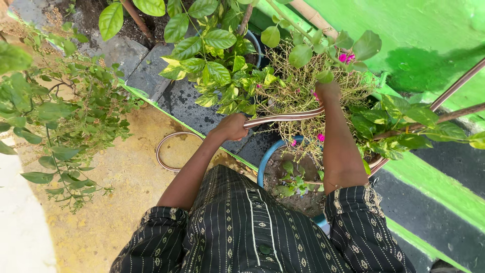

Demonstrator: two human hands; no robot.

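Observation:
My left hand is closed around a thin brownish hose that runs across the potted plants. My right hand grips the same hose further along, pushed in among the twiggy stems of a plant with small pink flowers. Below my arms sits a blue pot with soil and small green seedlings. A leafy yellow-green plant stands just beyond my left hand.
A loop of the hose lies on the yellowish floor at left. A leafy bush fills the left side. A bright green wall rises at right, with thin pipes crossing it. A green-painted ledge runs below.

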